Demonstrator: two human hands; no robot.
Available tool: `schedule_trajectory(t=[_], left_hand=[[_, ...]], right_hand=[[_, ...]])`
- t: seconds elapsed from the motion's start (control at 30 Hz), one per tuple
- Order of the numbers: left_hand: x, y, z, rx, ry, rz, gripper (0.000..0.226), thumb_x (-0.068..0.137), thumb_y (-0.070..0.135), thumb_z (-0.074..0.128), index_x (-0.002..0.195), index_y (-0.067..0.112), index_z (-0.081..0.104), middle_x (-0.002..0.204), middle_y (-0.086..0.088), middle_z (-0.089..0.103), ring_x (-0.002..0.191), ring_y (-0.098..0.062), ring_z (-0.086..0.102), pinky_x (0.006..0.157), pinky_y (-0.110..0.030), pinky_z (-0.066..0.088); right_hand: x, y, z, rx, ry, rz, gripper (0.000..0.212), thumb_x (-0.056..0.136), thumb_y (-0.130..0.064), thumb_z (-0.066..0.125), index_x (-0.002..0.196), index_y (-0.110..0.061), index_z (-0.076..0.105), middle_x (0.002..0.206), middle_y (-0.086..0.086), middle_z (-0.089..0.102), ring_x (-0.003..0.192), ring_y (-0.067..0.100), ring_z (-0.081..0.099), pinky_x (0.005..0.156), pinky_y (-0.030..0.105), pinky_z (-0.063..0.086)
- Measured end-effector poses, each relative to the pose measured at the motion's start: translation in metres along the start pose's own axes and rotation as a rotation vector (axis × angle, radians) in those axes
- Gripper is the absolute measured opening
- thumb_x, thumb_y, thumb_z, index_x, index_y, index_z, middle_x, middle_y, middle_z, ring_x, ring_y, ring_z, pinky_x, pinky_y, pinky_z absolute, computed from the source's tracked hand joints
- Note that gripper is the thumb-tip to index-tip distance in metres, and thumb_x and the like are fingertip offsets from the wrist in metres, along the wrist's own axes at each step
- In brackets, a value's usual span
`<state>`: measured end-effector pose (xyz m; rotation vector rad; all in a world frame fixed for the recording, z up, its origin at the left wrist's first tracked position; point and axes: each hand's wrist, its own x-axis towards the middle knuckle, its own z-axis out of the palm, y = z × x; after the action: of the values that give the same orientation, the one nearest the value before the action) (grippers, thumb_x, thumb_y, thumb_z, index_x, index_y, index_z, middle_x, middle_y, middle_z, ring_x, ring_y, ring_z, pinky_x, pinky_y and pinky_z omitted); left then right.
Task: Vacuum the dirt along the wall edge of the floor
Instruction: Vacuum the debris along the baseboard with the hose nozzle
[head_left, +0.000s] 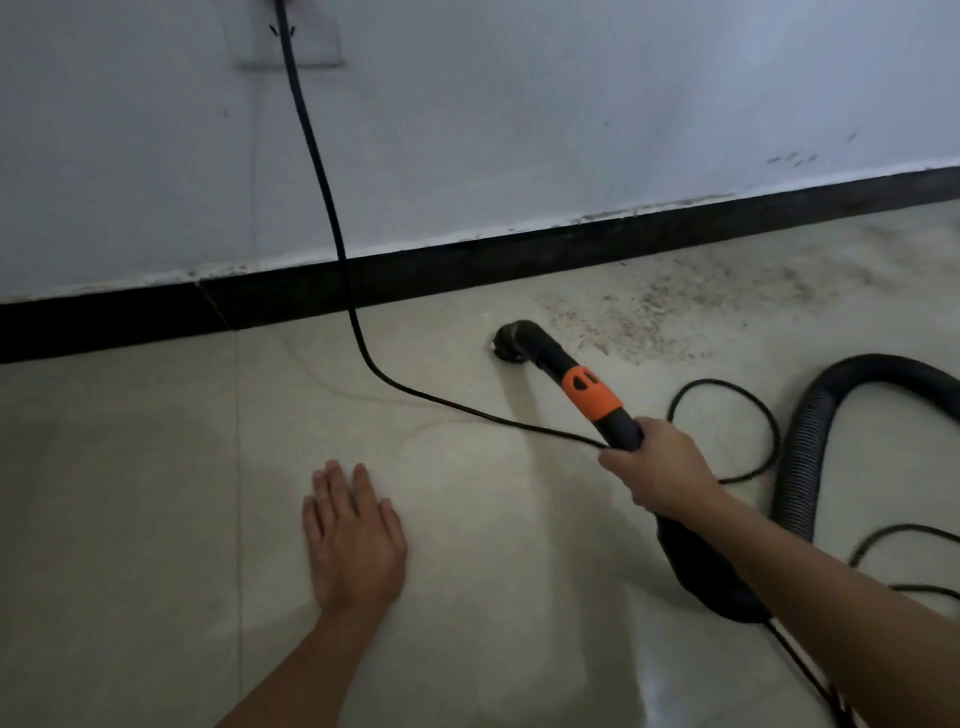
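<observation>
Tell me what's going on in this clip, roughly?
A person is vacuuming a tiled floor beside a wall. The right hand grips the vacuum wand, whose nozzle sits on the floor just left of a patch of dirt lying along the black baseboard. The left hand rests flat and open on the floor. A power cord hangs down the wall and trails across the tiles; the ribbed hose loops at the right.

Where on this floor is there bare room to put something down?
Bare tile lies left of the left hand, below the black baseboard. It is crowded right of the right hand: looped black power cord, ribbed black hose, and scattered dirt.
</observation>
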<state>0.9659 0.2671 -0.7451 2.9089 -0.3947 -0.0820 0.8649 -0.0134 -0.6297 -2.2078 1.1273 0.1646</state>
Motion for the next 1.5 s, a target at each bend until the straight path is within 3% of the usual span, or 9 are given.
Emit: schedule_trajectory(t=[0.23, 0.37, 0.43, 0.67, 1.0, 1.1, 1.33, 1.5], left_hand=[[-0.002, 0.003, -0.004, -0.004, -0.022, 0.077, 0.060, 0.088, 0.026, 0.025, 0.128, -0.007, 0.056, 0.137, -0.037, 0.045, 0.128, -0.051, 0.042, 0.107, -0.058, 0.032], [-0.007, 0.031, -0.005, -0.048, -0.049, 0.325, 0.059, 0.080, 0.023, 0.029, 0.119, -0.006, 0.063, 0.129, -0.032, 0.055, 0.122, -0.047, 0.052, 0.101, -0.057, 0.042], [-0.006, 0.060, -0.004, -0.103, -0.069, 0.394, 0.057, 0.081, 0.024, 0.031, 0.121, -0.003, 0.062, 0.131, -0.029, 0.055, 0.124, -0.043, 0.052, 0.103, -0.055, 0.041], [0.037, 0.105, 0.013, -0.058, -0.158, 0.334, 0.055, 0.098, 0.031, 0.044, 0.146, 0.005, 0.037, 0.154, -0.019, 0.029, 0.144, -0.032, 0.023, 0.117, -0.041, 0.017], [0.034, 0.091, 0.022, 0.031, -0.091, 0.380, 0.064, 0.093, 0.038, 0.023, 0.146, 0.007, 0.039, 0.157, -0.015, 0.028, 0.146, -0.028, 0.023, 0.118, -0.042, 0.018], [0.035, 0.090, 0.023, 0.039, -0.099, 0.373, 0.063, 0.094, 0.038, 0.024, 0.148, 0.008, 0.036, 0.158, -0.014, 0.024, 0.147, -0.027, 0.019, 0.119, -0.041, 0.015], [0.035, 0.090, 0.021, 0.009, -0.089, 0.374, 0.060, 0.094, 0.037, 0.028, 0.146, 0.007, 0.039, 0.157, -0.015, 0.026, 0.147, -0.028, 0.021, 0.119, -0.042, 0.015], [0.036, 0.089, 0.023, 0.023, -0.100, 0.375, 0.063, 0.095, 0.039, 0.019, 0.148, 0.010, 0.034, 0.159, -0.013, 0.021, 0.148, -0.026, 0.016, 0.120, -0.040, 0.010]], right_hand=[[-0.067, 0.119, -0.030, -0.048, 0.143, 0.087, 0.017, 0.073, -0.026, 0.078, 0.075, -0.023, 0.062, 0.049, -0.004, 0.062, 0.040, 0.009, 0.056, 0.041, 0.024, 0.042], [-0.060, 0.141, -0.053, 0.462, 0.066, 0.284, 0.018, 0.080, -0.011, 0.074, 0.090, -0.003, 0.061, 0.049, 0.005, 0.053, 0.038, 0.021, 0.048, 0.042, 0.030, 0.043], [-0.051, 0.137, -0.060, 0.656, 0.026, 0.352, 0.019, 0.081, -0.009, 0.072, 0.094, -0.002, 0.059, 0.051, 0.006, 0.051, 0.039, 0.020, 0.046, 0.041, 0.029, 0.041], [-0.001, 0.071, -0.049, 0.908, -0.059, 0.386, 0.011, 0.082, -0.009, 0.067, 0.086, -0.010, 0.057, 0.052, 0.005, 0.050, 0.038, 0.018, 0.045, 0.042, 0.028, 0.042], [0.014, 0.046, -0.024, 0.887, -0.101, 0.341, 0.015, 0.080, -0.009, 0.069, 0.091, -0.007, 0.059, 0.052, 0.005, 0.051, 0.039, 0.019, 0.046, 0.042, 0.027, 0.043], [0.011, 0.035, -0.015, 0.823, -0.158, 0.291, 0.015, 0.080, -0.009, 0.069, 0.090, -0.006, 0.058, 0.051, 0.005, 0.051, 0.038, 0.019, 0.045, 0.041, 0.027, 0.042], [0.055, -0.008, -0.013, 0.819, -0.066, 0.295, 0.016, 0.081, -0.006, 0.067, 0.094, -0.005, 0.058, 0.050, 0.005, 0.050, 0.036, 0.018, 0.045, 0.041, 0.026, 0.043], [0.083, -0.040, -0.010, 0.804, -0.103, 0.287, 0.017, 0.079, -0.007, 0.068, 0.093, -0.006, 0.058, 0.051, 0.005, 0.051, 0.036, 0.018, 0.046, 0.043, 0.027, 0.045]])
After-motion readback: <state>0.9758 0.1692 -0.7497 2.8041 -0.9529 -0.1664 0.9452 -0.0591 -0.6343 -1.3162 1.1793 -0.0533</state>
